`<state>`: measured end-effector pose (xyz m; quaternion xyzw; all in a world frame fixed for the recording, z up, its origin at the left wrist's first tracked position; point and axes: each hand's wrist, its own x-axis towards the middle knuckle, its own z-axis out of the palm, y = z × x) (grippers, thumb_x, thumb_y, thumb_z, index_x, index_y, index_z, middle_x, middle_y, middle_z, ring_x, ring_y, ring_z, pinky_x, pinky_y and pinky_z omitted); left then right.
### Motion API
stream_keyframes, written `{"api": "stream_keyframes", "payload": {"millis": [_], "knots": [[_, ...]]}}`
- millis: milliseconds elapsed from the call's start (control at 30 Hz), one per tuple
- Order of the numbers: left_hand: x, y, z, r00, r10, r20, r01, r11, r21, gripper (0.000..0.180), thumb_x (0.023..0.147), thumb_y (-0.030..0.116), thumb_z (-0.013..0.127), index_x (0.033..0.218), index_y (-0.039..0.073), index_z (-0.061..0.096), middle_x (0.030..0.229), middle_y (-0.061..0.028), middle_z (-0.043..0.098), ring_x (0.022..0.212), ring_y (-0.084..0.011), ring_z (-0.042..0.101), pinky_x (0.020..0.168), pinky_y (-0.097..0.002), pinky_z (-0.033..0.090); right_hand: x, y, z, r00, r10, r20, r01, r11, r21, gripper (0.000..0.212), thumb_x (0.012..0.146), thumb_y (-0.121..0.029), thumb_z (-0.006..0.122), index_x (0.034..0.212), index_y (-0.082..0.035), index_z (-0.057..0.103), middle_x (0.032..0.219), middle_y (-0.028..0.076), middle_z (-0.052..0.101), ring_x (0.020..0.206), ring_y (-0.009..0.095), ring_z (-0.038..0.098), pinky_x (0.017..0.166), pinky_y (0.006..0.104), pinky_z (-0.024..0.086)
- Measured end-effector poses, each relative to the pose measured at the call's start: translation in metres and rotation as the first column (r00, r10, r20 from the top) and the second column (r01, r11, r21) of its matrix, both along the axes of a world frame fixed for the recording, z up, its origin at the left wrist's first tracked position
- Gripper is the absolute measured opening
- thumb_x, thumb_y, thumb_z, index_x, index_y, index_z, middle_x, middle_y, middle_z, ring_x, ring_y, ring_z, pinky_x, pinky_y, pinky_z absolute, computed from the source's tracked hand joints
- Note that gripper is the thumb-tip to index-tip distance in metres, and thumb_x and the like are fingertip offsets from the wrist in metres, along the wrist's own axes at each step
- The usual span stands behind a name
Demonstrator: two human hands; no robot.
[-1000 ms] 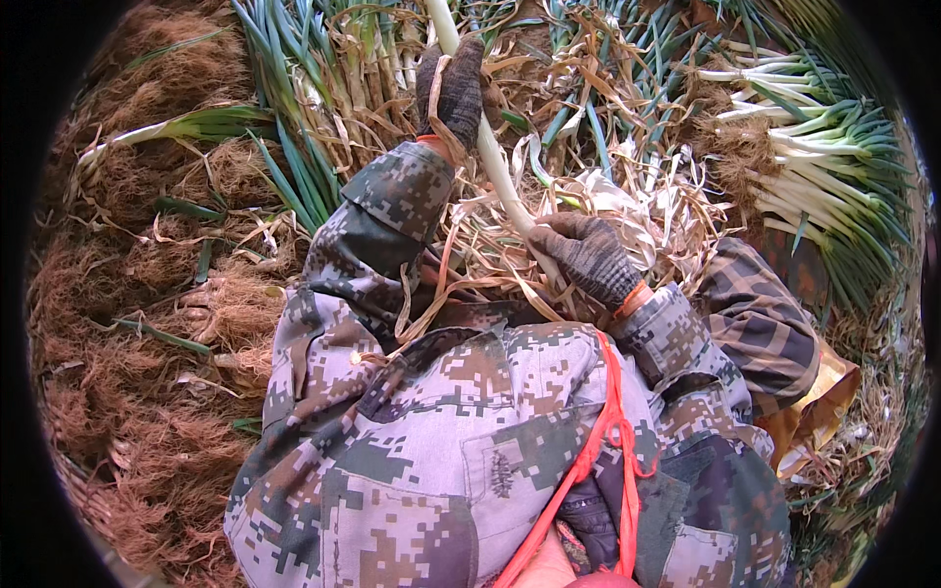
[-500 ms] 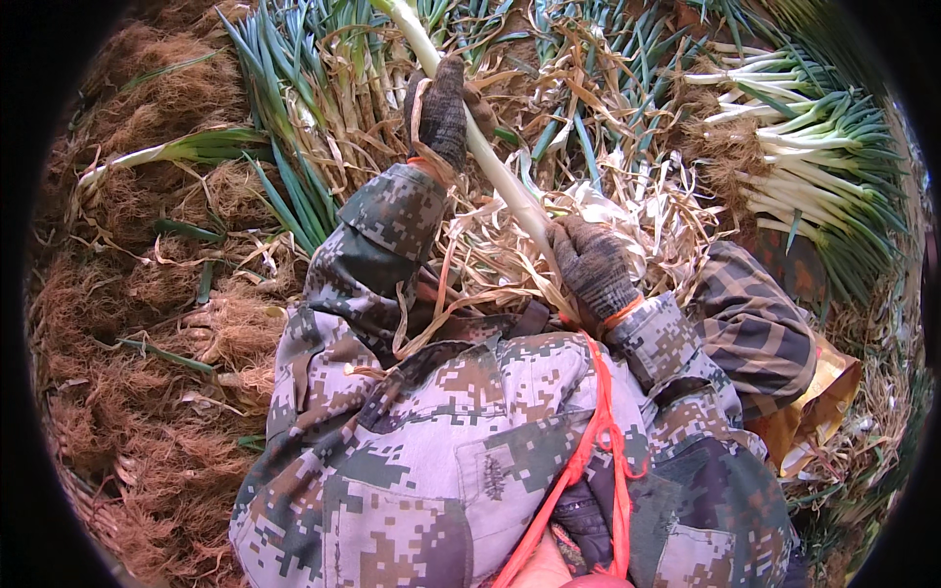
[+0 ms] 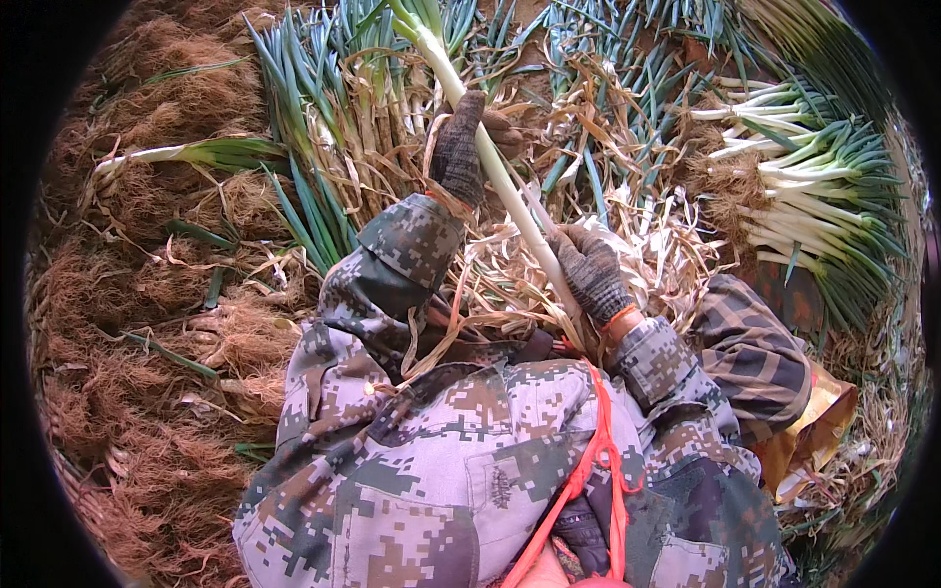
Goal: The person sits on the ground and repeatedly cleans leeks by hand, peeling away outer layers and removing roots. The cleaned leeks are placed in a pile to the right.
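Note:
A long scallion (image 3: 524,220) with a white stem and green top lies slantwise in front of me, its lower end near my lap. My left hand (image 3: 463,147), in a dark brown-grey knit glove, is closed around its upper stem. Beside the lower stem, my right hand (image 3: 590,265), gloved the same way, has its fingers closed on a thin strip of outer skin (image 3: 532,199) that stands away from the stem. Dry, curled peelings (image 3: 647,250) are heaped under and behind the right hand.
Unpeeled scallions (image 3: 363,127) with dry skins stand bunched at the far left. Cleaned white scallions (image 3: 809,186) lie piled at the far right, roots toward me. Root masses (image 3: 167,392) cover the left side. A checked cloth (image 3: 750,343) covers something by my right arm.
The thin strip of skin now stands apart from the stem at my right hand. In the picture, both hands and the scallion sit slightly lower, along with the surroundings.

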<state>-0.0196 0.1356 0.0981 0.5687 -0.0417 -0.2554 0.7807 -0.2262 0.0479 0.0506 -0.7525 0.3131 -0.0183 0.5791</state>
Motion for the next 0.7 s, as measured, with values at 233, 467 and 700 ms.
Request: {"api": "stream_keyframes", "payload": {"millis": [233, 467, 700], "knots": [[-0.007, -0.006, 0.008, 0.990, -0.136, 0.026, 0.138, 0.986, -0.095, 0.036, 0.090, 0.036, 0.068, 0.101, 0.002, 0.058, 0.077, -0.0058, 0.064, 0.066, -0.0184, 0.065, 0.059, -0.0313, 0.056, -0.002, -0.003, 0.003, 0.983, -0.126, 0.132, 0.142, 0.983, -0.119, 0.025, 0.096, -0.025, 0.053, 0.096, -0.004, 0.067, 0.080, 0.016, 0.067, 0.074, 0.028, 0.066, 0.071, 0.0394, 0.051], [-0.051, -0.010, 0.000, 0.908, -0.418, 0.013, 0.409, 0.895, 0.179, 0.028, 0.086, 0.024, 0.074, 0.099, 0.003, 0.063, 0.080, -0.0072, 0.068, 0.064, -0.0142, 0.065, 0.057, -0.0261, 0.054, 0.006, -0.030, -0.001, 0.914, -0.363, 0.181, 0.320, 0.920, 0.227, 0.020, 0.097, -0.019, 0.054, 0.086, -0.005, 0.064, 0.065, 0.000, 0.052, 0.057, 0.009, 0.047, 0.054, 0.0237, 0.041], [-0.038, -0.007, -0.007, 0.894, -0.448, 0.003, 0.448, 0.894, -0.007, 0.018, 0.090, 0.014, 0.063, 0.097, -0.003, 0.061, 0.076, -0.0107, 0.065, 0.070, -0.0205, 0.064, 0.058, -0.0323, 0.054, -0.014, -0.034, 0.017, 0.831, -0.483, 0.277, 0.033, 0.540, 0.841, 0.029, 0.100, -0.037, 0.053, 0.087, -0.010, 0.054, 0.062, -0.008, 0.033, 0.048, 0.005, 0.029, 0.041, 0.0219, 0.025]]}}
